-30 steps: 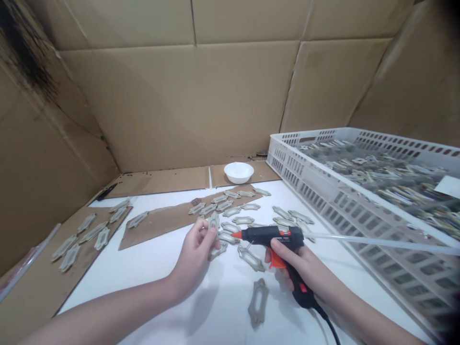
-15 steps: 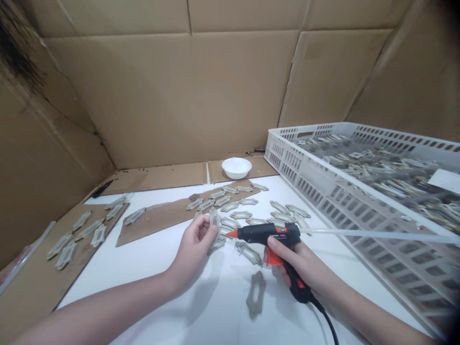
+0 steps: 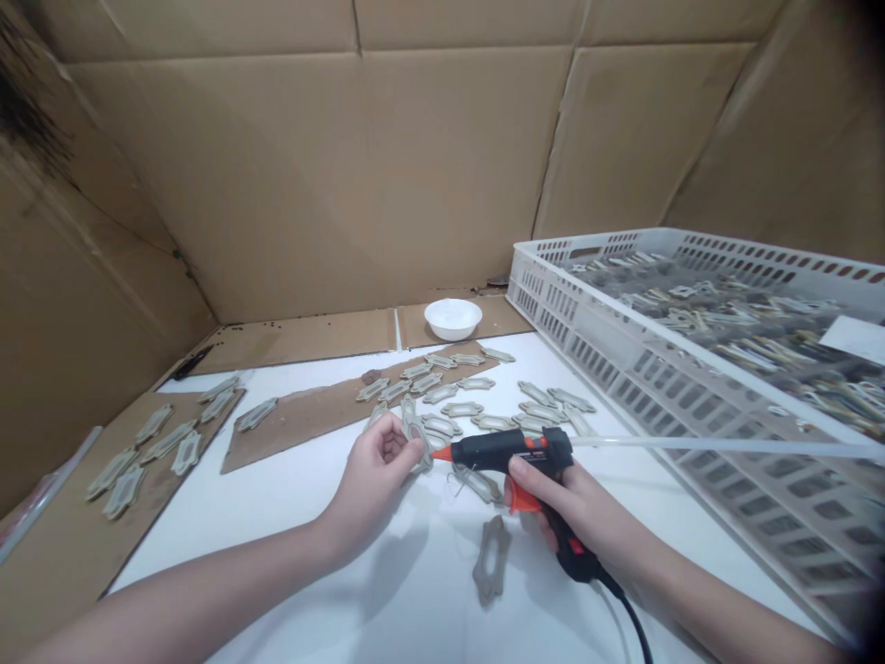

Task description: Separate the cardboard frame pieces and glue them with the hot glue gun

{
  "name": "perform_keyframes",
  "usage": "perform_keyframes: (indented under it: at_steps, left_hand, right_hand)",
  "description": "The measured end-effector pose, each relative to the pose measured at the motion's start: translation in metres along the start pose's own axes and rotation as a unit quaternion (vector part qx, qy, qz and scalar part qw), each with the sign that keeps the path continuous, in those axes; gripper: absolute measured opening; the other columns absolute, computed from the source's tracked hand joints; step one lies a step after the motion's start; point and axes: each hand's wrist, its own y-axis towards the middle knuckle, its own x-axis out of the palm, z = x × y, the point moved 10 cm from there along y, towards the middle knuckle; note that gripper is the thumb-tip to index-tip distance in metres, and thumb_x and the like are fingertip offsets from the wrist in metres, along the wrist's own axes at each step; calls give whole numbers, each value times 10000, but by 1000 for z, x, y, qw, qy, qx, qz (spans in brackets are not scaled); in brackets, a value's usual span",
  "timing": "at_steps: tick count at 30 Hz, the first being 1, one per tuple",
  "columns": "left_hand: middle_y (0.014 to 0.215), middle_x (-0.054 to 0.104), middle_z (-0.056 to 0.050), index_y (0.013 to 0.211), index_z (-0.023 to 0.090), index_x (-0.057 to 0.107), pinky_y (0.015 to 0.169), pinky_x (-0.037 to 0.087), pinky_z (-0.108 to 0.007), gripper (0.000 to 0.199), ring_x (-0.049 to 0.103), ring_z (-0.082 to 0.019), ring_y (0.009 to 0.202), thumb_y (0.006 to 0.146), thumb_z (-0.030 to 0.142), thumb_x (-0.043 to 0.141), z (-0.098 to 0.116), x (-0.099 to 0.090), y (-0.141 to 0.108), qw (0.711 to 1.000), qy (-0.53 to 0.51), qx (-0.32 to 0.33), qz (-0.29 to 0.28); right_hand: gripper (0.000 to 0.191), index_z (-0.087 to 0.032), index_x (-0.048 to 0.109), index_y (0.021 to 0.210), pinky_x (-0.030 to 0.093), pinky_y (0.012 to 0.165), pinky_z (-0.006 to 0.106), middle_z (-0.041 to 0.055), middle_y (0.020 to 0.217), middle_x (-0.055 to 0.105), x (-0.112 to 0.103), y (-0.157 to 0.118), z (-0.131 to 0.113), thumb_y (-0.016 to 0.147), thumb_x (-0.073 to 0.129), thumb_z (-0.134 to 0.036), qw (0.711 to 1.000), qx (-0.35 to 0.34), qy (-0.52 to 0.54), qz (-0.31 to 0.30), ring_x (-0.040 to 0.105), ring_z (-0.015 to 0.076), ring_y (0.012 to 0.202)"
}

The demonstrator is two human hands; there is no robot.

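My left hand (image 3: 380,470) pinches a small grey-green frame-shaped piece (image 3: 409,417) between thumb and fingers, near the middle of the white tabletop (image 3: 277,516). My right hand (image 3: 553,493) is wrapped round a black and orange glue gun (image 3: 494,450), with a long clear glue stick (image 3: 691,446) out of its back. The orange nozzle is at the held piece, beside my left thumb; whether it touches cannot be made out. One loose piece (image 3: 492,561) lies on the white surface below the gun. Several similar pieces lie behind both hands.
A white plastic crate (image 3: 587,323) with many pieces inside fills the right side. A white bowl (image 3: 453,319) stands at the back. Cardboard sheets (image 3: 290,426) with more pieces lie at left and centre. Cardboard walls (image 3: 311,184) enclose the back and left.
The held piece has tilted in my left hand, its top leaning left. The glue gun's nozzle is slightly nearer my left thumb. The whole view has shifted a little.
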Motion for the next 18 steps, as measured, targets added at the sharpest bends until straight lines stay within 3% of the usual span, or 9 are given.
perform_keyframes:
  at_steps: [9, 18]
  left_hand:
    - [604, 475, 21, 654, 165, 439, 496, 286, -188, 214, 422, -83, 545, 740, 345, 518, -5, -1, 0, 1000, 5, -6, 4]
    - [573, 420, 43, 649, 177, 389, 487, 269, -189, 209, 369, -74, 523, 760, 326, 486, -4, 2, 0, 999, 41, -2, -4]
  right_hand:
    - [424, -168, 513, 551, 310, 370, 203, -24, 383, 451, 3, -2, -3, 742, 446, -540, 1000, -4, -14, -12, 421, 89, 343]
    - [419, -168, 500, 565, 311, 364, 200, -26, 390, 436, 3, 0, -4, 753, 427, -536, 999, -10, -45, -10, 421, 89, 344]
